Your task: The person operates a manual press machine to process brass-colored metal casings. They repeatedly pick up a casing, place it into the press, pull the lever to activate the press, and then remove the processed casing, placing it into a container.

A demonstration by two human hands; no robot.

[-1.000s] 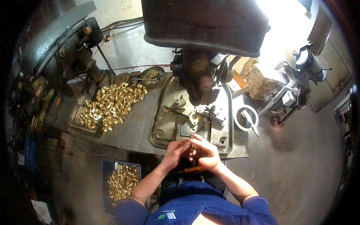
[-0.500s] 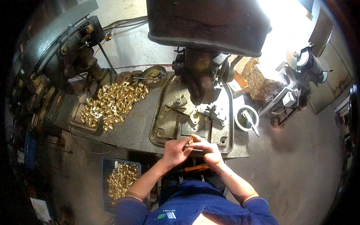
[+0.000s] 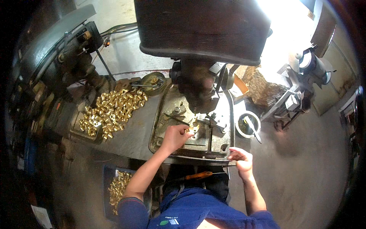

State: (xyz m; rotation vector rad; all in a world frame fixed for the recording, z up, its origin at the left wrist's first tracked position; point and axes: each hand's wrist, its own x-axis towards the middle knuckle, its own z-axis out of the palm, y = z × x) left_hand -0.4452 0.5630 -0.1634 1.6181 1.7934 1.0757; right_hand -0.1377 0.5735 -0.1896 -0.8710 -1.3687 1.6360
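Over the drill press table [image 3: 179,150], my left hand [image 3: 175,139] pinches a small brass fitting [image 3: 187,130] between thumb and fingers. Just beyond those fingertips, a yellowish flanged piece [image 3: 195,126] lies under the drill head [image 3: 196,95]. Dark metal clamp bars flank that piece, one on the left [image 3: 176,119] and one on the right [image 3: 213,123]. My right hand [image 3: 242,158] is at the table's front right corner, its fingers apart and holding nothing that I can see.
Brass fittings [image 3: 114,110] are heaped on the bench at left; more fill a blue bin [image 3: 108,191] below. A white bowl [image 3: 248,125] with a brush stands right of the table. An orange-handled tool [image 3: 198,175] lies below the front edge. Another machine [image 3: 68,53] stands at far left.
My hands were together at the table's front edge around a small brass piece. The left has moved forward with the fitting toward the drill head; the right has let go and moved right.
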